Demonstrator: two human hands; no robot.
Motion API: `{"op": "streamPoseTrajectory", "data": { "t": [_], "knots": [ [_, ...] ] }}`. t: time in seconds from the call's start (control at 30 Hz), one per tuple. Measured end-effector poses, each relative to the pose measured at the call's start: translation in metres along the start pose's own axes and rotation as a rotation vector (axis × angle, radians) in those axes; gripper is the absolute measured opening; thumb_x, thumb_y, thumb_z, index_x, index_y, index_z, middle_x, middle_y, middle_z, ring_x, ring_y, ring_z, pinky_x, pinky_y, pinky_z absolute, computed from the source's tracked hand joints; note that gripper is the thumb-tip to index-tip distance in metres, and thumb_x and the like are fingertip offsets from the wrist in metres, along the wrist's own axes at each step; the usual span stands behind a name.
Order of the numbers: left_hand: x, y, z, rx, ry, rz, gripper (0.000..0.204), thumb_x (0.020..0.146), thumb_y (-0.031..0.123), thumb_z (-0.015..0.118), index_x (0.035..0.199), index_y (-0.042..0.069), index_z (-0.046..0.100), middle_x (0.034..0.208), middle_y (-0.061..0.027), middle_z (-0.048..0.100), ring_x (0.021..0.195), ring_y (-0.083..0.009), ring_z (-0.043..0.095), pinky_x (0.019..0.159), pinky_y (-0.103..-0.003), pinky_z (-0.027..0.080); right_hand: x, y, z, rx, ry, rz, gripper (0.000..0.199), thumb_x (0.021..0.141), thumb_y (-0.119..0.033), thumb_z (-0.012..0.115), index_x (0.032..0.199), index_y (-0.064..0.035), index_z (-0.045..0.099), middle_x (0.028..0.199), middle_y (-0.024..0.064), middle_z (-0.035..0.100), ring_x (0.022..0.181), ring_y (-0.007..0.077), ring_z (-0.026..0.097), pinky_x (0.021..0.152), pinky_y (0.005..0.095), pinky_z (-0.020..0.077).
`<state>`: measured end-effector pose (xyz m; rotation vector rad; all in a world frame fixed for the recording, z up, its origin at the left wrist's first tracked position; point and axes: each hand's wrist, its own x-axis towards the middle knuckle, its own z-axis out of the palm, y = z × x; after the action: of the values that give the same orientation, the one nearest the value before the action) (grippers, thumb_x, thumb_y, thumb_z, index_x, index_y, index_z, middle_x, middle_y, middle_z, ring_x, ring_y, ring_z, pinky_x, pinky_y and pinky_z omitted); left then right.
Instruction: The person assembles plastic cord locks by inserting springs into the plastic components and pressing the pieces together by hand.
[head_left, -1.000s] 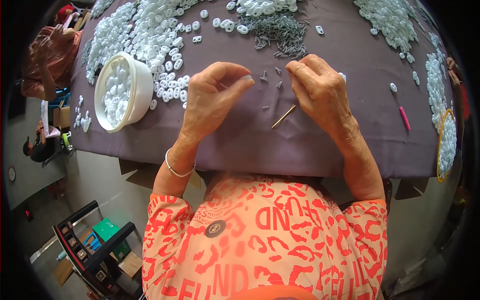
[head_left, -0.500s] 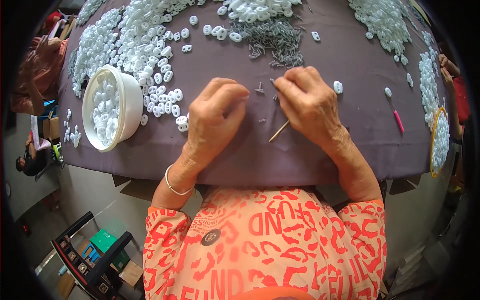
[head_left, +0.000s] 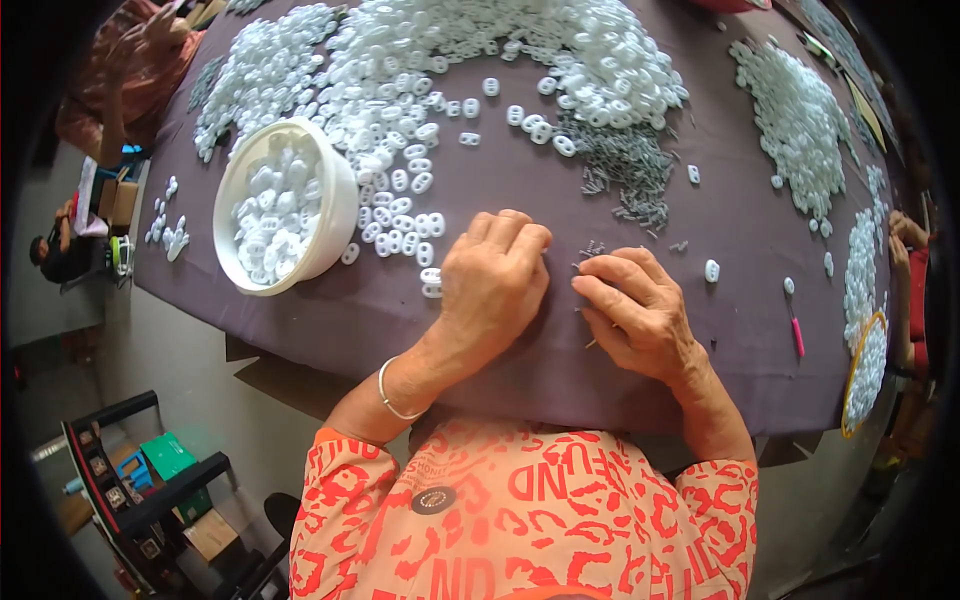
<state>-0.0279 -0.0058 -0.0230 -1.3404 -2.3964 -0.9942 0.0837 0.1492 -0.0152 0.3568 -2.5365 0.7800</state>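
My left hand (head_left: 495, 272) is closed, its fingers curled down just above the cloth. What it holds, if anything, is hidden beneath the knuckles. Facing it, my right hand (head_left: 640, 312) has its thumb and fingers drawn together. The end of a thin wooden stick (head_left: 590, 343) pokes out under that palm. Small grey pins (head_left: 594, 248) lie at the right fingertips; one may be pinched there. Just left of my left hand are white oval two-hole plastic pieces (head_left: 431, 283). A single white piece (head_left: 712, 270) lies to the right of my right hand.
A white tub (head_left: 345, 215) of white pieces stands on the left. Beyond my hands are a heap of grey pins (head_left: 625, 165) and a large white heap (head_left: 610, 75). A pink-handled tool (head_left: 797, 337) and a yellow-rimmed basket (head_left: 853, 385) lie right. Other people sit at the sides.
The whole view has shifted, so the table sits lower in it. My right hand has drawn slightly away from the pin heap, and less of the stick shows beneath it.
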Motion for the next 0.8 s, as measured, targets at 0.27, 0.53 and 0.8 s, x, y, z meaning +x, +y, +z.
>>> {"op": "streamPoseTrajectory", "data": {
  "t": [0.27,0.53,0.8],
  "knots": [
    [-0.001,-0.002,0.000,0.058,0.028,-0.115,0.020,0.065,0.000,0.060,0.083,0.007,0.054,0.092,-0.0082,0.055,0.088,-0.0285,0.051,0.073,-0.039,0.042,0.025,-0.002,-0.008,0.104,-0.024,0.205,0.025,0.073,0.008,0.060,0.097,0.0008,0.061,0.094,0.0147,0.060,0.082,0.0268,0.061,0.068,0.0310,0.0493],
    [-0.005,-0.006,0.004,0.039,0.022,-0.048,0.019,0.063,0.007,0.061,0.080,0.004,0.055,0.088,-0.0104,0.051,0.084,-0.0273,0.049,0.070,-0.038,0.039,0.136,0.051,0.046,-0.043,-0.042,0.051,0.015,0.078,-0.004,0.062,0.093,-0.0004,0.063,0.082,0.0118,0.060,0.070,0.0238,0.060,0.064,0.0319,0.0479],
    [-0.003,-0.006,0.007,0.084,0.074,-0.029,0.012,0.065,0.004,0.058,0.077,0.004,0.058,0.079,-0.0103,0.051,0.077,-0.0275,0.050,0.063,-0.038,0.040,0.160,0.065,0.078,-0.095,-0.226,0.288,0.013,0.072,-0.014,0.060,0.080,-0.0031,0.061,0.080,0.0177,0.061,0.084,0.0356,0.060,0.075,0.0418,0.0474]
  ]
}}
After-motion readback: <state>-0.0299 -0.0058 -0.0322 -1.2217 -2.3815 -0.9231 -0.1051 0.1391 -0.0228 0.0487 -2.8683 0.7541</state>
